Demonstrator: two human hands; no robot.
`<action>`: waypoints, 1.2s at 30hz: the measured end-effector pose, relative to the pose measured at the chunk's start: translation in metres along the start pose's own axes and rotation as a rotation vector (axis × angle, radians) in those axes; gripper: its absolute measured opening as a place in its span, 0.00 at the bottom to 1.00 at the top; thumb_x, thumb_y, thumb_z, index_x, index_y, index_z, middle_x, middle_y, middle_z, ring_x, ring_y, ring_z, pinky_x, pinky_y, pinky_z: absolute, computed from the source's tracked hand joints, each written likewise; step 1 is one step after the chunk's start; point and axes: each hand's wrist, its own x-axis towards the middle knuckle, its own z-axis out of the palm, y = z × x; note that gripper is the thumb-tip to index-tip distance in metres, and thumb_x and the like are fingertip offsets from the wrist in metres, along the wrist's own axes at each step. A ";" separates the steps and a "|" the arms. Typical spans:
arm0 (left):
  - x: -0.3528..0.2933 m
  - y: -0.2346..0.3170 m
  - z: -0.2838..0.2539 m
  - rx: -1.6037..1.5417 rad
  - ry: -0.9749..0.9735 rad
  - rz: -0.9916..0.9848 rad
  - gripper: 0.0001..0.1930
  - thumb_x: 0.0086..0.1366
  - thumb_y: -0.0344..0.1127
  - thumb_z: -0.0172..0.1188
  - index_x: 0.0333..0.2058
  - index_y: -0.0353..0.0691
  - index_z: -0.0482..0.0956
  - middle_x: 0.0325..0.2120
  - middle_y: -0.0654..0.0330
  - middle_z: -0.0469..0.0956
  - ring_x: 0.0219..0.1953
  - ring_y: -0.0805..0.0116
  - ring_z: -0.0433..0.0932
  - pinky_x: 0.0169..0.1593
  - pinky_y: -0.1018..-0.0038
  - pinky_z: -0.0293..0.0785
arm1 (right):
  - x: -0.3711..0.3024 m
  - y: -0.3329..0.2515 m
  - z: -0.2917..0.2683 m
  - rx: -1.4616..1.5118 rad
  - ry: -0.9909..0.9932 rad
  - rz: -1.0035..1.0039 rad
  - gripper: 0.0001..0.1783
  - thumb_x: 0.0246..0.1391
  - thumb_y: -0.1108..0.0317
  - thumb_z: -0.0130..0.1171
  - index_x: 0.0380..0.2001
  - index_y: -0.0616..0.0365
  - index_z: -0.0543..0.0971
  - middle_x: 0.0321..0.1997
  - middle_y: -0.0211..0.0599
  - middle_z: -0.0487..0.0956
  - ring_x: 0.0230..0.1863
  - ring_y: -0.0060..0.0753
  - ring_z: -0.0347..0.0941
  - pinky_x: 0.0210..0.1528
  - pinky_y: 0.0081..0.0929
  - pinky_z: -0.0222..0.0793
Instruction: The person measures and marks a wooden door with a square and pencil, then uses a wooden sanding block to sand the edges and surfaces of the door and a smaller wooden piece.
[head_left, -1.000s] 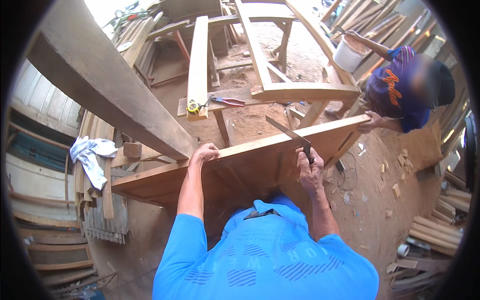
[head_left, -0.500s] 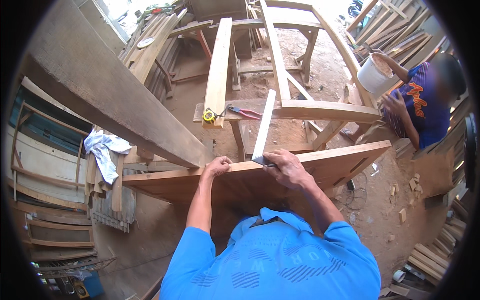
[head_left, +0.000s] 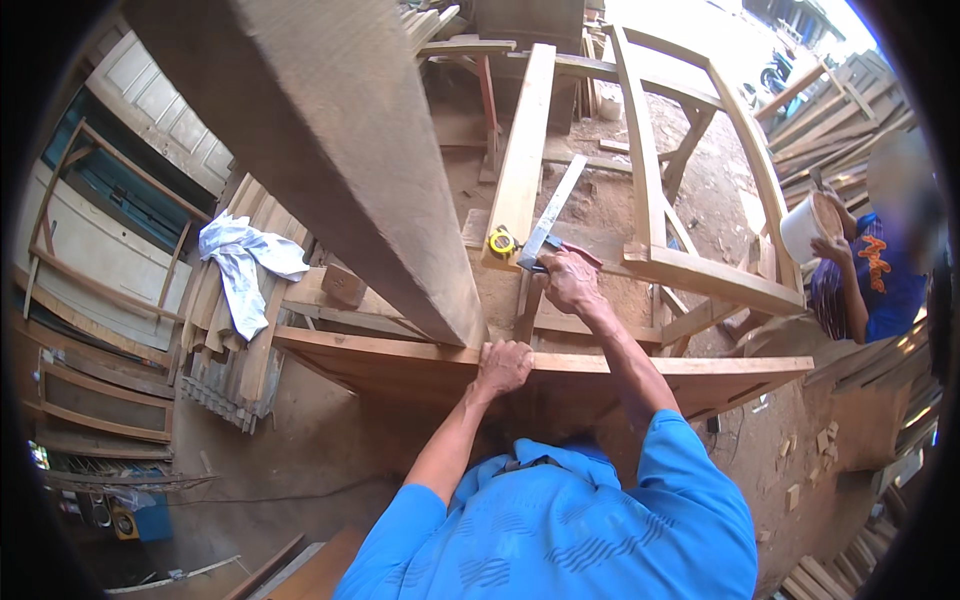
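A brown wooden door (head_left: 680, 366) stands on its long edge in front of me. My left hand (head_left: 505, 367) is closed over the door's top edge, beside the foot of a thick slanting post (head_left: 380, 190). Stretched out beyond the door, my right hand (head_left: 572, 282) grips the dark stock of a try square (head_left: 555, 212). The square's pale metal blade points away from me, up along a light plank (head_left: 525, 150). Next to the stock is a yellow tape measure (head_left: 502, 242) at the plank's near end. Red-handled pliers (head_left: 585, 256) lie partly hidden behind my right hand.
A pale wooden frame (head_left: 715, 272) rests on trestles at the right. Further right, a person (head_left: 880, 270) holds a white bucket (head_left: 808, 228). On the left, a white cloth (head_left: 245, 262) drapes over stacked boards. Wood offcuts (head_left: 793, 496) lie on the dirt floor.
The try square has been lifted from the door's edge and carried forward to the plank by my right hand. My left hand has curled into a tighter grip. The view has shifted left.
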 end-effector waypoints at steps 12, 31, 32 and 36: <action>0.001 -0.001 0.006 -0.030 0.159 0.062 0.09 0.64 0.45 0.56 0.34 0.49 0.79 0.31 0.59 0.79 0.38 0.56 0.77 0.43 0.56 0.67 | 0.043 -0.036 0.017 0.110 0.086 -0.003 0.16 0.55 0.57 0.61 0.37 0.60 0.79 0.35 0.55 0.81 0.39 0.59 0.78 0.43 0.49 0.71; -0.031 -0.259 -0.196 -0.054 0.638 -1.043 0.45 0.59 0.70 0.59 0.62 0.40 0.62 0.56 0.36 0.72 0.59 0.39 0.72 0.60 0.51 0.68 | -0.183 -0.102 0.063 0.199 -0.399 0.031 0.18 0.54 0.54 0.65 0.37 0.57 0.76 0.35 0.49 0.82 0.41 0.58 0.78 0.41 0.52 0.73; -0.013 -0.255 -0.199 -0.073 0.543 -1.091 0.50 0.57 0.72 0.58 0.65 0.40 0.59 0.58 0.36 0.69 0.61 0.39 0.69 0.63 0.50 0.65 | -0.182 -0.101 0.062 0.180 -0.398 0.008 0.18 0.53 0.54 0.65 0.36 0.57 0.76 0.34 0.49 0.81 0.40 0.58 0.78 0.41 0.52 0.72; 0.031 -0.247 -0.203 -0.021 0.325 -1.191 0.58 0.52 0.74 0.60 0.70 0.38 0.51 0.64 0.35 0.64 0.66 0.36 0.64 0.67 0.47 0.61 | -0.189 -0.088 0.048 0.154 -0.504 0.011 0.17 0.51 0.55 0.63 0.36 0.57 0.78 0.33 0.49 0.80 0.41 0.59 0.77 0.41 0.51 0.72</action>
